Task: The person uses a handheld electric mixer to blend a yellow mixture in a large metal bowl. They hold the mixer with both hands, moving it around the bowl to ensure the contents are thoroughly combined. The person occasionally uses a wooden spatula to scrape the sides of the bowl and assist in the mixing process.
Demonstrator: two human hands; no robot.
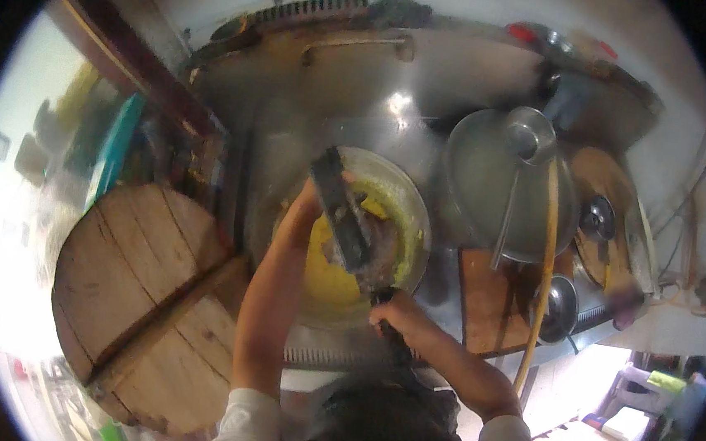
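Observation:
A wide metal pan [419, 217] stands in the middle of the metal counter, with yellow contents [328, 277] inside. Over it slants a dark, flat rectangular block [341, 211] whose kind I cannot make out. My left hand [320, 195] is closed at the block's upper end, its fingers partly hidden behind it. My right hand [405, 317], by the pan's near right rim, is wrapped round a black handle [393, 340]. A blurred greyish mass [379, 260] lies between the block and that handle; whether it belongs to the handle cannot be told.
To the left sits a round wooden lid [140, 237] with a crossbar. A large basin [472, 188] of cloudy liquid stands at the right, a long-handled ladle [529, 136] across it. Nearby are a yellowish pole [547, 261], a wooden board [491, 306] and a metal lid [560, 307].

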